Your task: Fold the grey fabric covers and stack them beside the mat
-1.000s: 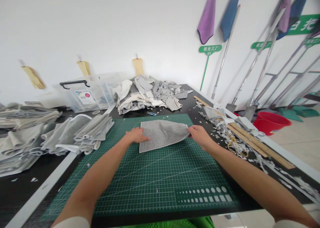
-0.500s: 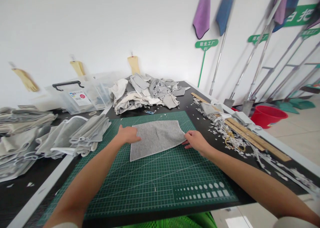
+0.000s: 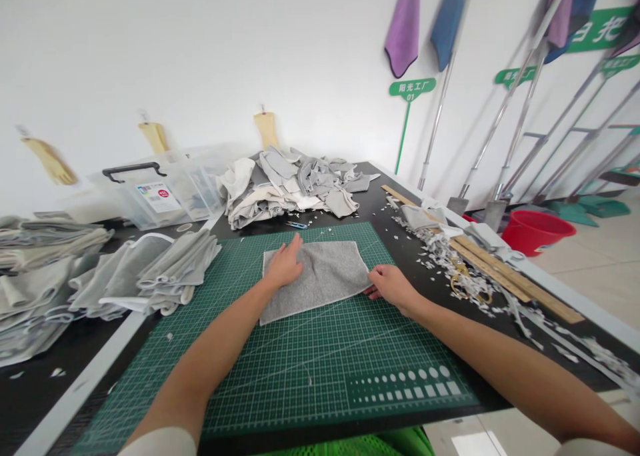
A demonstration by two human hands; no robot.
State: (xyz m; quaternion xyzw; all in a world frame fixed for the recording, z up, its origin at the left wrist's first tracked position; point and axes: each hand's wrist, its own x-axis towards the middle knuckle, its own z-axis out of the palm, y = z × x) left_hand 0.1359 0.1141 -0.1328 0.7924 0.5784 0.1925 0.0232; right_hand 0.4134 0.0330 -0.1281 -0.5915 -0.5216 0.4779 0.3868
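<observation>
On the green cutting mat [image 3: 300, 376] we have slid our left hand [image 3: 285, 264] further onto the grey cloth [image 3: 333, 276], fingers [image 3: 295, 246] spread flat, gripping nothing. Our right hand [image 3: 393, 288] rests open at the cloth's edge. Beyond, fabric scraps [image 3: 295, 189] lie heaped on the counter [image 3: 385, 206].
</observation>
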